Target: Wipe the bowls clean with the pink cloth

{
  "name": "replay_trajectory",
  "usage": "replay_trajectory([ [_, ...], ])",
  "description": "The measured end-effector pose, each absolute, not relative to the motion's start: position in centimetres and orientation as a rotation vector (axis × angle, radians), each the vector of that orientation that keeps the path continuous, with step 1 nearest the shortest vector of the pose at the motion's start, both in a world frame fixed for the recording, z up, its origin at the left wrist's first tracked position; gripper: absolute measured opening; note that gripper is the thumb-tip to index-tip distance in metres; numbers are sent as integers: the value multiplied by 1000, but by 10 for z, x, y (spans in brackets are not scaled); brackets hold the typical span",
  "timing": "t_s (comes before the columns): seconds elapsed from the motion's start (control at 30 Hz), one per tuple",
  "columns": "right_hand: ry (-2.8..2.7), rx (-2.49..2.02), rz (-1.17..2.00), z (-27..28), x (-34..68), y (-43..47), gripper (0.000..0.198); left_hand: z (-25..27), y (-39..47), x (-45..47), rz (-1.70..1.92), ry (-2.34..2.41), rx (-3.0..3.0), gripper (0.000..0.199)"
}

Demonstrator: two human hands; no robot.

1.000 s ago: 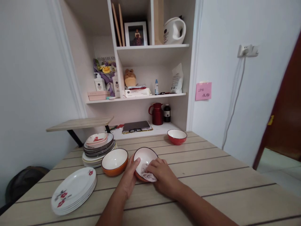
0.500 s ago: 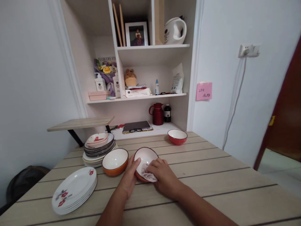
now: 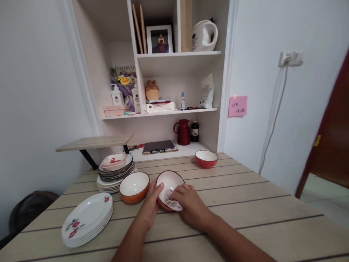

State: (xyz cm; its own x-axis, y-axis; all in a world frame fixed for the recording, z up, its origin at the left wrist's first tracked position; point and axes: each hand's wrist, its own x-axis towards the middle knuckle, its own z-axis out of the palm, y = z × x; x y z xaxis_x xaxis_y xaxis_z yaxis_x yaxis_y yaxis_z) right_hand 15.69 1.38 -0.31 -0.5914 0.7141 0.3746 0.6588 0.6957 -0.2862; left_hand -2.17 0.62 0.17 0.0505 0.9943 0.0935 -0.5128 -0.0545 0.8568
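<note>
An orange bowl (image 3: 171,179) with a white inside and dark rim is tilted toward me at the middle of the table. My left hand (image 3: 151,203) grips its left side, thumb over the rim and the other fingers hidden behind. Closed around a pale cloth (image 3: 174,205), my right hand (image 3: 192,205) presses it against the inside of the bowl near the right front rim. Just left stands a second orange bowl (image 3: 134,186), upright. A red bowl (image 3: 206,160) sits farther back on the right.
Left on the wooden table (image 3: 245,214) are a stack of white flowered plates (image 3: 88,218) and a taller stack of mixed plates (image 3: 116,173) below a small raised shelf (image 3: 94,142). Behind, a cabinet holds a red jug (image 3: 183,133), a dark bottle (image 3: 194,131) and a laptop (image 3: 158,146).
The whole view has shifted very slightly. Both hands, the bowl and the cloth keep nearly the same places.
</note>
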Motion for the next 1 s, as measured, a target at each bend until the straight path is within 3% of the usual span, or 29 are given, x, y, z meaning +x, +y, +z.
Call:
replay_trajectory([
  [0.67,-2452,-1069,149,-2,157,12,44,3,5,-22,1406,718,923,54],
  [1.0,-2426,-1080,159,-3,157,11,45,0,9,-23,1403,710,920,64],
])
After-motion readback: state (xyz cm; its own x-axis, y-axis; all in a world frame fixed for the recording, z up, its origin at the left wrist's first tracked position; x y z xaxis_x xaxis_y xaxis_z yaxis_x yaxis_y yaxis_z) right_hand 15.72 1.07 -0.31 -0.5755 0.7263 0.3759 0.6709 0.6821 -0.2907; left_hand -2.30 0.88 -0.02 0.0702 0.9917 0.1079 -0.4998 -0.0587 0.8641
